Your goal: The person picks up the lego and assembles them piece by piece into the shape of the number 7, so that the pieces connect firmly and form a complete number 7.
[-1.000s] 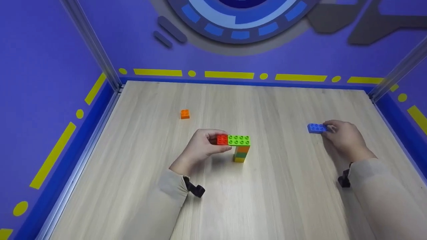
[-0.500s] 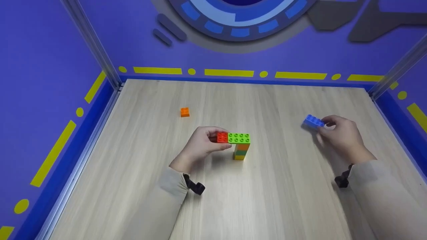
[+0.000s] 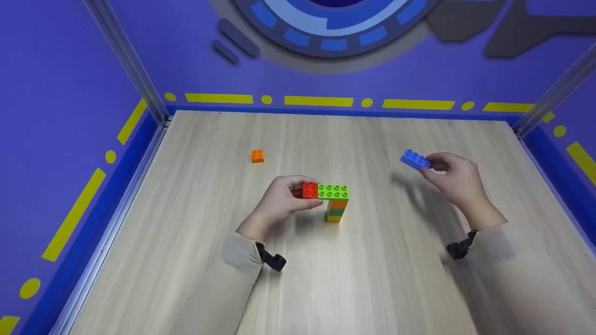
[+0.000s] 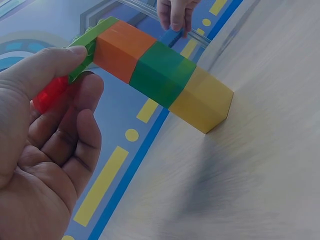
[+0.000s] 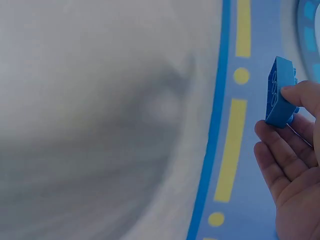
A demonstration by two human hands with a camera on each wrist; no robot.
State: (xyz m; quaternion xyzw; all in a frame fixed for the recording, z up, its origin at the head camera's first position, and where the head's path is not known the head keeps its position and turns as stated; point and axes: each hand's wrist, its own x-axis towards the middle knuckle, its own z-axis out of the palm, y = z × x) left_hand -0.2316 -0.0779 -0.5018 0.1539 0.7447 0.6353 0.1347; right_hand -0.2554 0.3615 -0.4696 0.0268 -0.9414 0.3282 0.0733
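A small tower stands on the table, with a yellow brick (image 4: pixel 202 100) at the bottom, then a green brick (image 4: pixel 164 72) and an orange brick (image 4: pixel 125 49). Across its top lies a long light green brick (image 3: pixel 333 191), jutting out to the left. A red brick (image 3: pixel 310 190) sits against that one's left end, and my left hand (image 3: pixel 283 197) pinches it between thumb and fingers. Off to the right, my right hand (image 3: pixel 454 179) pinches one end of a blue brick (image 3: pixel 414 159), studs up, raised above the table. Its hollow underside shows in the right wrist view.
A loose orange brick (image 3: pixel 257 156) lies on the wooden table (image 3: pixel 209 139), behind and left of the tower. Blue-purple panels (image 3: pixel 321 86) with yellow marks wall the table at the back and both sides, joined by metal posts.
My right hand has lifted the blue brick off the table and carried it left and a little away, turning it slightly. The left hand has stayed at the red brick.
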